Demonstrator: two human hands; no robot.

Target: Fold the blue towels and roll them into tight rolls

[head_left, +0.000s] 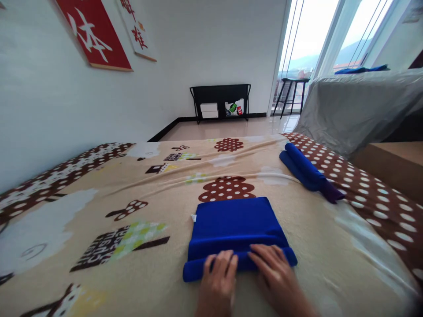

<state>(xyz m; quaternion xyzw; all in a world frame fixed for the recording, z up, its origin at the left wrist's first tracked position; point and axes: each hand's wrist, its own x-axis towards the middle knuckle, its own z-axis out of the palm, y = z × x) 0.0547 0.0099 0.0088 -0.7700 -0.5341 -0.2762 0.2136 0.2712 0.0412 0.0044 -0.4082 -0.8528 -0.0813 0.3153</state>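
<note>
We see the near blue cloth (233, 216) on a patterned blanket (165, 193), a black rack (220, 93) far beyond. Our left hand (218, 279) and right hand (276, 272) touch its rolled edge; thumb tips hidden, we cannot tell their grip.

Home interior — patterned blanket (178, 202), wall scrolls (99, 31), stool (295, 80).
</note>
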